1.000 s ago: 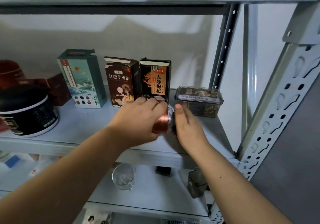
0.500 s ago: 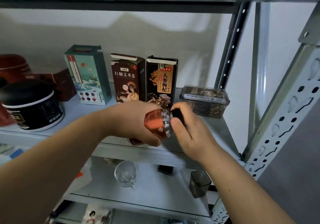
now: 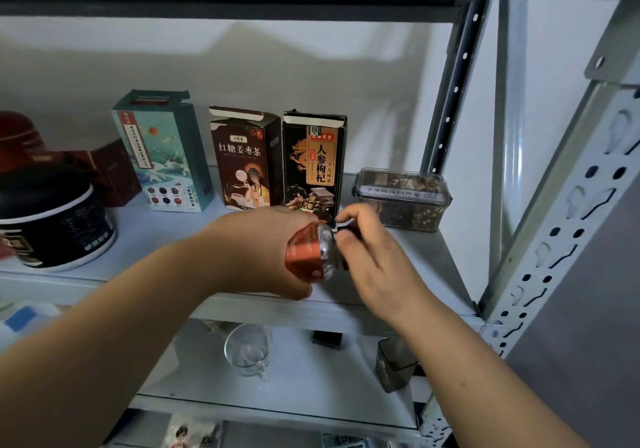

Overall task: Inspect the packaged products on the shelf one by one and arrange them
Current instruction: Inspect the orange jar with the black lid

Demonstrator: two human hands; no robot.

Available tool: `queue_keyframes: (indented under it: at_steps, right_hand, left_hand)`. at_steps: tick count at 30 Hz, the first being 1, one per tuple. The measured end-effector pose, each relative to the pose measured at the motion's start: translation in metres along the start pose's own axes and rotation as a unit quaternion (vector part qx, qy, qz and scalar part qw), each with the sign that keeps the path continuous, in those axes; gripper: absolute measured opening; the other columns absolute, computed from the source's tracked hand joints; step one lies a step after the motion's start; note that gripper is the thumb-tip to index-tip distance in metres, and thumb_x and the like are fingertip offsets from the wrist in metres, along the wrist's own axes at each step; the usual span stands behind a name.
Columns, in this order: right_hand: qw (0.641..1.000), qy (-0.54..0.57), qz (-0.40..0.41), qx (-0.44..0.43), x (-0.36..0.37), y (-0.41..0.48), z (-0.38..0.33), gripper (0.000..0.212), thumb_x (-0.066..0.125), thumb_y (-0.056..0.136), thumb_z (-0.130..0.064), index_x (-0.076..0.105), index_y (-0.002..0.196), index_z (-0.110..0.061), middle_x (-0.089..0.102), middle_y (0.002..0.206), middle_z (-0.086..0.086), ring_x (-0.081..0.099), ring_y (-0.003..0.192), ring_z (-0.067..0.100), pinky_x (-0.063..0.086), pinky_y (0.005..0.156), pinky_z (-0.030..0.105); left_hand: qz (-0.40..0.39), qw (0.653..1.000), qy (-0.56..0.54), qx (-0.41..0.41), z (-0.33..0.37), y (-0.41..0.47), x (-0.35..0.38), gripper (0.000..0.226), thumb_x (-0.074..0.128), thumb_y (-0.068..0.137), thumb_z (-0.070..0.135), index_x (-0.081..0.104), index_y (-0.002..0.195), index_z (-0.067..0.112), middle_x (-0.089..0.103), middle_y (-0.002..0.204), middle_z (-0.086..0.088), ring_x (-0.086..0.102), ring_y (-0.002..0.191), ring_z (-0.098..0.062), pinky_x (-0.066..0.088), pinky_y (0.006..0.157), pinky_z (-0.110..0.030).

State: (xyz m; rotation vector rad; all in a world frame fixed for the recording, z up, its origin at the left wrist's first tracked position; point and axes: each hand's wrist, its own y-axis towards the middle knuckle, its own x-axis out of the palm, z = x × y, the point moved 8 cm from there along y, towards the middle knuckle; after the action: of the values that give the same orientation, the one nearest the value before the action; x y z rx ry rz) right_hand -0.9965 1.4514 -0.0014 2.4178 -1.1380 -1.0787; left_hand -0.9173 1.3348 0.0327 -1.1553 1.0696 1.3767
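right fingers (image 3: 348, 210): curled, thumb and forefinger pinching a small dark part (image 3: 350, 230) at the end of the can (image 3: 303, 255); whether it is a cap cannot be told, as it is mostly hidden. the right hand (image 3: 375, 264) sits just beside the can's silver end. left hand (image 3: 266, 250): fingers wrapped round the can's body in a full grip

location: the can is held on its side in the air, in front of the shelf (image 3: 419, 253), silver end toward the right hand, just before the black box (image 3: 313, 163)

handling, judged: small and likely light. the wall looks stiff, metal or hard card. the glossy label may be slippery, so a wrap round the body is the sound hold. the silver end looks thin and may dent, so keep pressure off it

appearance: short cylinder, orange-red label with print too small to read, patterned silver end face, no damage seen on the visible side

adjacent: brown box (image 3: 242, 163) and teal box (image 3: 162, 153) stand upright in a row with the black box; the clear tub (image 3: 403, 198) lies to the right, apart from the can
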Motion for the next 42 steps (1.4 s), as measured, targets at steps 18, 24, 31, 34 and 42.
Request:
queue_keyframes:
  at_steps: [18, 24, 31, 34, 42]
  right_hand:
    - [0.973, 0.029, -0.049, 0.223, 0.011, -0.001, 0.025, 0.066, 0.017, 0.099, -0.074, 0.061, 0.104, -0.025, 0.073, 0.095, 0.005, 0.067, 0.087, 0.022, 0.048, 0.077, 0.031]
    - [0.984, -0.160, 0.076, -0.012, -0.012, 0.004, -0.018, 0.043, 0.021, 0.100, -0.050, 0.052, 0.092, -0.021, 0.051, 0.075, -0.006, 0.051, 0.070, 0.024, 0.028, 0.059, 0.035]
    - [0.990, 0.045, -0.058, 0.122, 0.017, -0.001, 0.016, 0.070, 0.025, 0.093, -0.080, 0.052, 0.125, -0.024, 0.069, 0.098, 0.001, 0.066, 0.088, 0.022, 0.050, 0.075, 0.035]
    - [0.975, 0.114, -0.047, 0.187, 0.013, 0.001, 0.026, 0.031, 0.049, 0.103, -0.053, 0.063, 0.103, -0.026, 0.064, 0.075, -0.005, 0.064, 0.068, 0.019, 0.050, 0.068, 0.036]
    - [0.949, 0.238, -0.090, 0.188, 0.013, -0.003, 0.025, 0.022, 0.061, 0.099, -0.044, 0.062, 0.119, -0.034, 0.075, 0.095, 0.013, 0.072, 0.074, 0.037, 0.057, 0.064, 0.042]
  left_hand:
    - [0.180, 0.959, 0.213, 0.048, 0.015, 0.000, 0.002, 0.071, 0.069, 0.075, 0.057, 0.045, 0.138, 0.037, 0.060, 0.115, 0.012, 0.059, 0.106, -0.016, 0.054, 0.087, -0.034]
    - [-0.001, 0.989, -0.150, 0.006, 0.007, 0.002, 0.010, 0.054, 0.086, 0.069, 0.043, 0.057, 0.114, 0.038, 0.064, 0.096, 0.014, 0.064, 0.085, -0.003, 0.057, 0.074, -0.020]
    - [0.091, 0.993, 0.081, -0.010, -0.012, 0.008, -0.004, 0.067, 0.074, 0.068, 0.060, 0.043, 0.126, 0.048, 0.057, 0.107, 0.017, 0.058, 0.101, -0.009, 0.055, 0.090, -0.035]
    - [0.127, 0.981, 0.145, 0.009, -0.015, 0.006, -0.005, 0.083, 0.066, 0.074, 0.066, 0.027, 0.144, 0.045, 0.055, 0.125, 0.014, 0.053, 0.117, -0.015, 0.051, 0.098, -0.039]
    - [0.177, 0.967, 0.178, 0.033, -0.012, -0.003, -0.003, 0.084, 0.065, 0.079, 0.066, 0.033, 0.151, 0.036, 0.057, 0.130, 0.010, 0.056, 0.120, -0.019, 0.052, 0.093, -0.038]
